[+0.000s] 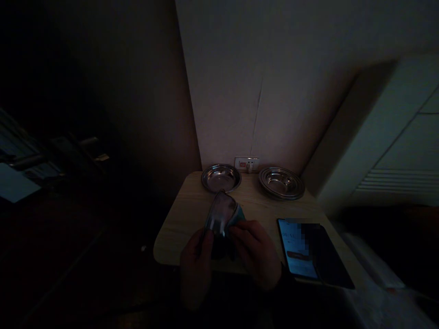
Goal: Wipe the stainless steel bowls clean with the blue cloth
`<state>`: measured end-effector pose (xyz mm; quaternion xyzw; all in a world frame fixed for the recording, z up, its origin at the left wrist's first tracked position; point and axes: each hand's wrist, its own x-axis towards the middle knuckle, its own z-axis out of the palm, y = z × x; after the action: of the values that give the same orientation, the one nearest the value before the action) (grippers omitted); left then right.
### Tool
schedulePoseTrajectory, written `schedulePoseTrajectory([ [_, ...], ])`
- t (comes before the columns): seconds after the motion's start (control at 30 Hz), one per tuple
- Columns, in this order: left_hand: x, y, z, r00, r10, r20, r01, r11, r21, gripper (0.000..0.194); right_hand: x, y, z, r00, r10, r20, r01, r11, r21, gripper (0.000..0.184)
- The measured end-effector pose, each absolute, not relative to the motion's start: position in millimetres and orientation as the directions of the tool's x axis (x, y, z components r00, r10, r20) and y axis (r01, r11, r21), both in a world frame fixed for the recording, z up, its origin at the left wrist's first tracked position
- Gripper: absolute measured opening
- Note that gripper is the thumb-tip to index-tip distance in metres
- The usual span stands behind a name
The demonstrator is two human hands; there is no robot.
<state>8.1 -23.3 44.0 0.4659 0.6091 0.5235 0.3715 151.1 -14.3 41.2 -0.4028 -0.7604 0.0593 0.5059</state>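
Tilted up over the front of the small wooden table (174, 219) is a shiny metal bowl (221, 208). My left hand (197, 260) grips its left rim, thumb on the near side. At its right side my right hand (255, 251) is closed on a bluish-green cloth (240, 214), pressed against the rim. The lower part of the bowl is dark and partly hidden by my fingers. Behind it, another metal bowl (221, 178) sits at the back left of the table. A stack of metal bowls (281, 183) stands at the back right.
A lit phone or tablet (297, 256) lies at the table's right front, beside a dark flat object (334, 260). The wall socket (247, 163) with a plug is just behind the table. A white panelled piece of furniture (394, 137) rises on the right. The room is dim.
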Motion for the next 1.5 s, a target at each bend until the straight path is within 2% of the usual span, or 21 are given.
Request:
schedulePoseTrajectory([
  [0.1, 10, -22, 40, -0.276, 0.960, 0.045, 0.180, 0.006, 0.984, 0.038, 148, -8, 48, -0.206, 0.630, 0.749, 0.563, 0.702, -0.437, 0.018],
  [0.27, 10, -20, 41, -0.304, 0.952, 0.048, 0.142, -0.004, 0.990, 0.040, 145, 14, 53, -0.117, 0.647, 0.754, 0.541, 0.677, -0.498, 0.018],
  [0.4, 8, -18, 41, -0.326, 0.943, 0.068, 0.148, -0.020, 0.989, 0.038, 141, 16, 52, -0.275, 0.578, 0.768, 0.503, 0.767, -0.397, 0.018],
  [0.53, 7, -17, 41, -0.350, 0.933, 0.087, 0.152, -0.035, 0.988, 0.039, 138, 22, 54, -0.129, 0.656, 0.744, 0.509, 0.687, -0.518, 0.018],
  [0.7, 7, -16, 40, -0.356, 0.931, 0.075, 0.120, -0.033, 0.992, 0.039, 140, 29, 54, -0.271, 0.589, 0.762, 0.461, 0.774, -0.434, 0.018],
  [0.8, 7, -16, 38, -0.346, 0.935, 0.071, 0.097, -0.039, 0.994, 0.040, 143, 30, 53, -0.130, 0.658, 0.742, 0.497, 0.690, -0.526, 0.018],
  [0.97, 7, -14, 35, -0.317, 0.945, 0.079, 0.102, -0.049, 0.994, 0.040, 141, 25, 49, -0.253, 0.603, 0.756, 0.453, 0.765, -0.458, 0.018],
  [1.07, 9, -13, 35, -0.329, 0.940, 0.089, 0.119, -0.052, 0.992, 0.039, 142, 29, 51, -0.125, 0.659, 0.741, 0.508, 0.684, -0.523, 0.017],
  [1.23, 14, -16, 36, -0.309, 0.945, 0.111, 0.156, -0.064, 0.986, 0.039, 150, 32, 59, -0.303, 0.597, 0.743, 0.514, 0.759, -0.401, 0.019],
  [1.33, 17, -18, 36, -0.303, 0.943, 0.134, 0.200, -0.075, 0.977, 0.039, 156, 30, 62, -0.219, 0.634, 0.741, 0.604, 0.685, -0.408, 0.018],
  [1.43, 20, -18, 36, -0.304, 0.942, 0.141, 0.198, -0.082, 0.977, 0.037, 159, 25, 64, -0.351, 0.609, 0.711, 0.552, 0.748, -0.368, 0.019],
  [1.5, 20, -17, 37, -0.301, 0.943, 0.142, 0.198, -0.084, 0.977, 0.036, 157, 22, 64, -0.341, 0.612, 0.714, 0.544, 0.748, -0.381, 0.019],
])
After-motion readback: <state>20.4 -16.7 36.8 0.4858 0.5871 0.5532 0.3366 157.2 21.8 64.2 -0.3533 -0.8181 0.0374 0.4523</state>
